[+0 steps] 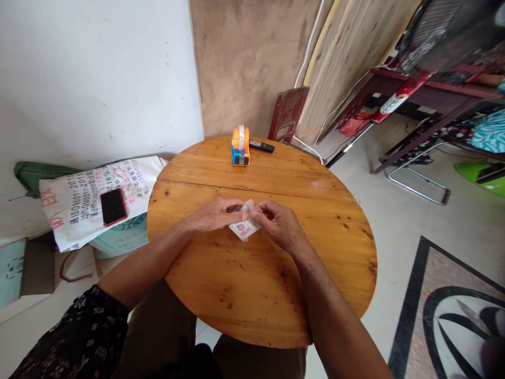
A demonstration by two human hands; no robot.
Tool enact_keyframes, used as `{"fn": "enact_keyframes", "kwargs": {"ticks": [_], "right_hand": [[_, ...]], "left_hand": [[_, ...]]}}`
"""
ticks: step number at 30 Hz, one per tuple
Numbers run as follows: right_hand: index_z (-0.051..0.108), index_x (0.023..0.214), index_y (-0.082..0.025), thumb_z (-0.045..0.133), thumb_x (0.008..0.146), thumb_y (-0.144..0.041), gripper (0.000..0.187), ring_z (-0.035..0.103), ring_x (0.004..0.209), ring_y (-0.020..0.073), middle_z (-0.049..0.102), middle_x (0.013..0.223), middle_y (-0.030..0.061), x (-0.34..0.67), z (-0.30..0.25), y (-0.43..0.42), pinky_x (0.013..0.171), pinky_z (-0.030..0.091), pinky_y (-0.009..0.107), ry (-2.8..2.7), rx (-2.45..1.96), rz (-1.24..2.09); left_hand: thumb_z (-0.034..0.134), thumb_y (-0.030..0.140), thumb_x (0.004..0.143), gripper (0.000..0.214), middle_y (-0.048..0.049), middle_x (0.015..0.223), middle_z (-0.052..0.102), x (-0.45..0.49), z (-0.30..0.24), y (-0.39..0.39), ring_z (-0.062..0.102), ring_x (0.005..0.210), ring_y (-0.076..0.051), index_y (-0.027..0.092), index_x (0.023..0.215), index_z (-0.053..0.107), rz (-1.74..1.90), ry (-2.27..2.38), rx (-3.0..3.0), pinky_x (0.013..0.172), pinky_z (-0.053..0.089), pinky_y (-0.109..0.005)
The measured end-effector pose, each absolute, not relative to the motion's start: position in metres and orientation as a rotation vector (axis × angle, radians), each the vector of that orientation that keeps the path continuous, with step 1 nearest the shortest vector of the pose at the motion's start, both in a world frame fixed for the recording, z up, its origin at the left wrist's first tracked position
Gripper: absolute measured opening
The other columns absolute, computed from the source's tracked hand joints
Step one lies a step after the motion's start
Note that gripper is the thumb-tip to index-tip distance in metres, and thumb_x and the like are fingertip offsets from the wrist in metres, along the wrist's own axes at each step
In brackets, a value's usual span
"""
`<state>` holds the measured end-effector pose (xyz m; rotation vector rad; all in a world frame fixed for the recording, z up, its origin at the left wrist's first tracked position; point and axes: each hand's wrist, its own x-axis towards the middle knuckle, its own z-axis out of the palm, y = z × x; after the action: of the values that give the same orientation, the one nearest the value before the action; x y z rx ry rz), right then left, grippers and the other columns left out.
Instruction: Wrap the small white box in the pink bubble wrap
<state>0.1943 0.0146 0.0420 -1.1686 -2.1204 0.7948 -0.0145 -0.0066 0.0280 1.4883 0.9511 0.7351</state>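
Over the middle of a round wooden table (236, 289), a small whitish plastic packet (245, 229) with red print is held between my two hands. My left hand (221, 213) pinches its upper left edge, thumb on top. At its upper right corner, the bent fingers of my right hand (278, 223) are closed on it. What lies inside the packet cannot be made out.
An orange and blue tape dispenser (240, 147) and a black remote control (262, 146) sit at the table's far edge. A red-edged phone (113, 206) lies on white printed sacking (87, 210) to the left. Beyond the table are a wooden chair (289, 113) and a fan (432, 37).
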Motion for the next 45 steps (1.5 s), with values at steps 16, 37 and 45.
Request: {"fn": "enact_keyframes", "kwargs": {"ticks": [16,37,45], "right_hand": [[0.066,0.089,-0.019,0.068,0.076,-0.035,0.020,0.060,0.072,0.0166,0.071,0.081,0.0019,0.198,0.048,0.013,0.068,0.045,0.028,-2.265,-1.151,0.855],[0.062,0.079,-0.019,0.065,0.077,-0.043,0.024,0.054,0.064,0.0150,0.062,0.071,0.0000,0.197,0.046,0.014,0.062,0.042,0.027,-2.154,-1.160,1.007],[0.064,0.080,-0.018,0.059,0.085,-0.042,0.025,0.057,0.066,0.0152,0.067,0.074,0.0016,0.197,0.051,0.010,0.063,0.041,0.027,-2.190,-1.128,0.925]], "left_hand": [[0.059,0.050,0.090,0.039,-0.0033,0.093,0.065,-0.017,0.024,-0.005,0.056,0.077,-0.013,0.015,0.108,0.065,0.752,0.958,1.556,0.065,0.041,-0.023],[0.075,0.032,0.076,0.047,-0.0083,0.111,0.068,-0.019,0.021,-0.003,0.063,0.098,-0.020,0.015,0.119,0.062,0.765,0.835,1.419,0.088,0.048,-0.034],[0.075,0.027,0.071,0.048,-0.0069,0.107,0.068,-0.018,0.026,-0.003,0.062,0.094,-0.020,0.015,0.116,0.063,0.785,0.873,1.411,0.084,0.047,-0.032]]}}
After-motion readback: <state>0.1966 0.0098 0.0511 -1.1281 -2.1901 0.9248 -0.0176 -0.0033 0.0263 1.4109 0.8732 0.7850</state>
